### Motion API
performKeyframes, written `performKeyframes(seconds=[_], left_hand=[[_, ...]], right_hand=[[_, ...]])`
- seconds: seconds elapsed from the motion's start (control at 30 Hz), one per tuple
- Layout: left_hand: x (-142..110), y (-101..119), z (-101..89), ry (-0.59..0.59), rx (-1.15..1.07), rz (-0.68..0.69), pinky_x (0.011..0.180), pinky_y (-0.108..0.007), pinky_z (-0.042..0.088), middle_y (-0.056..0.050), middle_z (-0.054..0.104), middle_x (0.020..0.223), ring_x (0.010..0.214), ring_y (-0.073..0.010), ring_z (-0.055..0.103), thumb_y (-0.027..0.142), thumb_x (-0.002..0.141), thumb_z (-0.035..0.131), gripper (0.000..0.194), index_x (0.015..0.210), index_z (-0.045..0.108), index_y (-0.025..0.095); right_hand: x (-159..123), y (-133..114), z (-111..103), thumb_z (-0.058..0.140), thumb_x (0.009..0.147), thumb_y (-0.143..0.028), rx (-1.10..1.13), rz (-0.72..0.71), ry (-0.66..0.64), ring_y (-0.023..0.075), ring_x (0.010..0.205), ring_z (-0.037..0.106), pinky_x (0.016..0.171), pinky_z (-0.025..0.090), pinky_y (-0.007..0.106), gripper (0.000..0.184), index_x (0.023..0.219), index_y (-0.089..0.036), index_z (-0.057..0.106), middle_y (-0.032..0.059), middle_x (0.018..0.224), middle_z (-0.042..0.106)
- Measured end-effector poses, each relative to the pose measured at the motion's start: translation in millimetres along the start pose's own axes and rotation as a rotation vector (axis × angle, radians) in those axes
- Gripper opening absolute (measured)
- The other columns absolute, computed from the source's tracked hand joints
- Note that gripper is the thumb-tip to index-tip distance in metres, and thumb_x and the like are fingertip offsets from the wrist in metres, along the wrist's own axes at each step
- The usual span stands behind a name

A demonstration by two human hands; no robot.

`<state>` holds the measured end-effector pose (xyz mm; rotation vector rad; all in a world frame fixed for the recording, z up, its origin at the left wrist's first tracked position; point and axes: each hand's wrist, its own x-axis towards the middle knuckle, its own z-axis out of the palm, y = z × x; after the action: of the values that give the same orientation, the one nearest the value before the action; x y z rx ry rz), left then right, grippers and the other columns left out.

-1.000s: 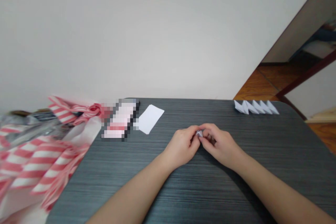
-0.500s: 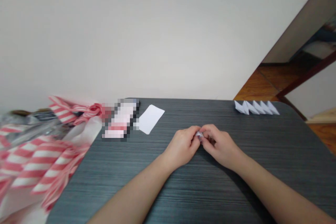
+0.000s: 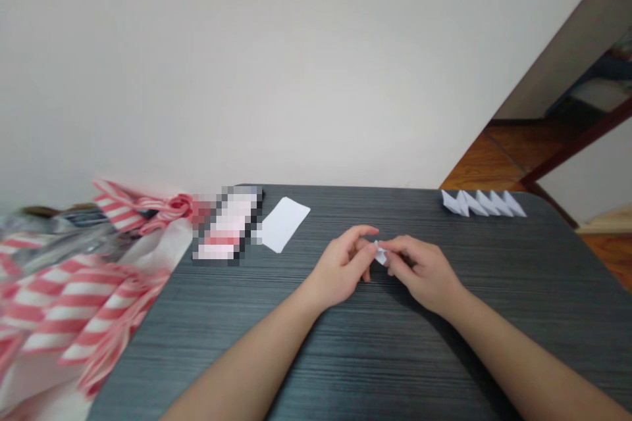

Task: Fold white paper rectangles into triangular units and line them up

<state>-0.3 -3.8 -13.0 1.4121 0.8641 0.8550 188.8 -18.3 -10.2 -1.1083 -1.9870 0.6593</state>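
A small folded piece of white paper (image 3: 380,253) is pinched in the fingertips of my right hand (image 3: 422,276). My left hand (image 3: 340,266) sits just beside it, its fingers spread apart and its thumb close to the paper's left side. I cannot tell whether that thumb touches the paper. Both hands are low over a dark grey wood-grain table (image 3: 375,335). Part of the paper is hidden by my right fingers.
Several folded white paper pieces (image 3: 484,203) stand in a row at the table's far right edge. A flat white paper rectangle (image 3: 283,224) and a pixelated object (image 3: 228,223) lie at the far left. A red-and-white striped bag (image 3: 74,296) sits beyond the left edge.
My left hand has drawn back and its fingers have opened away from the paper. The paper now shows more clearly, held by my right fingertips.
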Motion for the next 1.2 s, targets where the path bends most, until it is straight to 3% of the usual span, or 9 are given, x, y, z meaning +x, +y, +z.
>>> performKeyframes(seconds=[0.1, 0.3, 0.53, 0.63, 0.73, 0.9, 1.2], left_hand=[[1.6, 0.3, -0.2, 0.005, -0.059, -0.039, 0.049, -0.02, 0.04, 0.001, 0.061, 0.077, 0.052, -0.0069, 0.052, 0.04, 0.091, 0.056, 0.035, 0.117, 0.053, 0.016], [0.9, 2.9, 1.4, 0.012, -0.119, -0.059, 0.052, -0.019, 0.042, 0.002, 0.058, 0.081, 0.056, -0.006, 0.053, 0.029, 0.086, 0.065, 0.033, 0.114, 0.053, 0.017], [2.8, -2.8, 1.2, 0.02, -0.056, -0.049, 0.054, -0.019, 0.041, 0.002, 0.058, 0.081, 0.059, -0.0067, 0.052, 0.022, 0.083, 0.065, 0.035, 0.115, 0.052, 0.018], [3.8, -4.2, 0.1, 0.014, -0.009, -0.05, 0.054, -0.019, 0.041, 0.002, 0.059, 0.08, 0.059, -0.007, 0.051, 0.024, 0.083, 0.066, 0.033, 0.113, 0.054, 0.018], [4.0, -3.6, -0.3, 0.037, 0.022, -0.066, 0.055, -0.02, 0.043, 0.002, 0.06, 0.079, 0.058, -0.0076, 0.053, 0.024, 0.083, 0.067, 0.03, 0.11, 0.056, 0.017], [3.1, 1.3, -1.1, 0.006, 0.087, -0.075, 0.054, -0.021, 0.044, 0.0, 0.064, 0.076, 0.056, -0.0085, 0.053, 0.031, 0.088, 0.061, 0.018, 0.096, 0.064, 0.015], [1.2, 3.6, -1.5, 0.039, 0.166, -0.067, 0.052, -0.02, 0.04, 0.003, 0.057, 0.059, 0.052, -0.0091, 0.051, 0.036, 0.088, 0.061, 0.022, 0.082, 0.064, 0.015]], right_hand=[[0.7, -0.4, -1.7, 0.054, 0.095, -0.019, 0.025, -0.041, -0.026, 0.0147, 0.067, 0.064, 0.067, 0.048, 0.026, 0.015, 0.096, -0.022, 0.068, 0.0018, 0.074, 0.068], [-0.3, 2.3, -3.4, 0.052, 0.094, -0.017, 0.067, -0.087, -0.049, 0.0157, 0.075, 0.064, 0.072, 0.049, 0.028, 0.016, 0.098, -0.022, 0.067, 0.003, 0.082, 0.067], [-5.1, 11.3, 6.1, 0.054, 0.094, -0.025, 0.164, 0.187, -0.031, 0.0142, 0.064, 0.063, 0.06, 0.049, 0.025, 0.02, 0.113, -0.02, 0.054, 0.0019, 0.082, 0.068], [-3.0, 10.1, 5.9, 0.055, 0.093, -0.029, 0.119, 0.238, -0.054, 0.0132, 0.055, 0.06, 0.053, 0.045, 0.023, 0.012, 0.1, -0.019, 0.059, -0.0008, 0.069, 0.066], [0.4, 5.5, 2.5, 0.055, 0.094, -0.029, 0.041, 0.248, -0.084, 0.0131, 0.052, 0.058, 0.052, 0.043, 0.023, 0.016, 0.083, -0.02, 0.062, -0.0021, 0.059, 0.063], [2.4, 1.2, -0.9, 0.053, 0.095, -0.029, 0.038, 0.231, -0.096, 0.013, 0.056, 0.06, 0.057, 0.044, 0.023, 0.019, 0.082, -0.019, 0.064, -0.0019, 0.061, 0.064], [1.8, -0.2, -1.5, 0.053, 0.095, -0.025, 0.054, 0.217, -0.134, 0.0125, 0.056, 0.06, 0.059, 0.044, 0.023, 0.02, 0.077, -0.019, 0.062, -0.0024, 0.06, 0.063]])
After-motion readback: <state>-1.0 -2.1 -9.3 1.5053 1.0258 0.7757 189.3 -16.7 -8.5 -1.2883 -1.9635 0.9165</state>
